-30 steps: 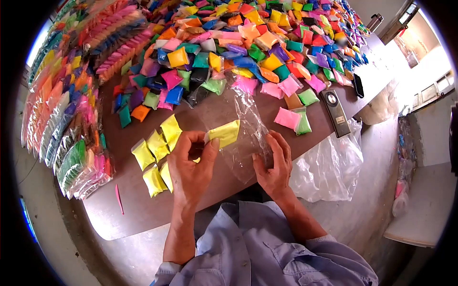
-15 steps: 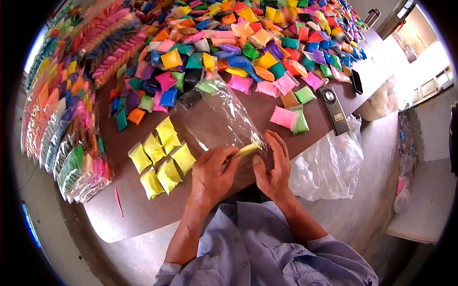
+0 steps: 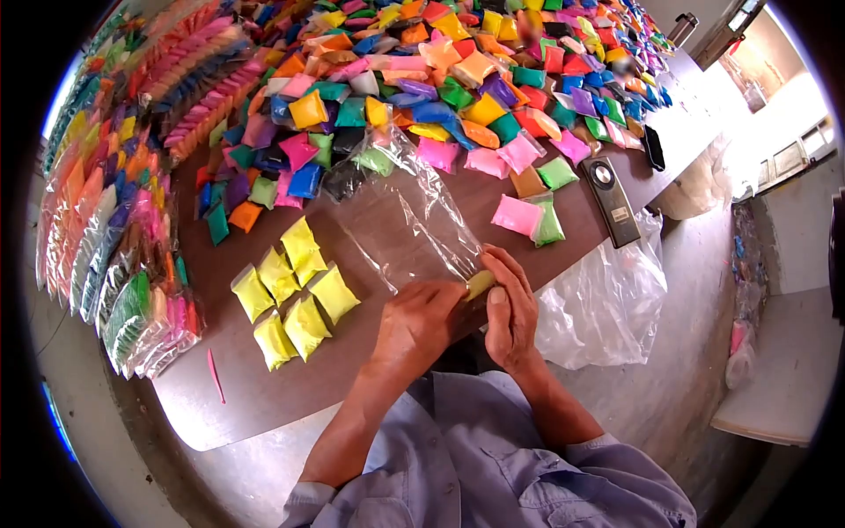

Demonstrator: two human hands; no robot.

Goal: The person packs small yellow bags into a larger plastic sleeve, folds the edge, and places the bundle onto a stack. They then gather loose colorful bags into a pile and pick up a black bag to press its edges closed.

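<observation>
Near the table's front edge, my left hand (image 3: 419, 322) and my right hand (image 3: 512, 308) meet at the open end of a long clear plastic bag (image 3: 400, 216). A yellow packet (image 3: 479, 284) shows between them, pinched by the fingers of both hands and partly hidden by them. The bag lies flat and reaches up to the heap. Left of my left hand lie several yellow packets (image 3: 306, 326) in two rough rows.
A heap of colourful packets (image 3: 458, 92) covers the back. Filled clear bags (image 3: 132, 317) line the left side, near a pink stick (image 3: 216, 377). At right are a dark device (image 3: 613, 202), a black phone (image 3: 653, 148) and an empty plastic bag (image 3: 603, 304).
My left hand has moved slightly right and turned over the yellow packet, closer to my right hand. The packet shows less now. The whole view has shifted slightly.
</observation>
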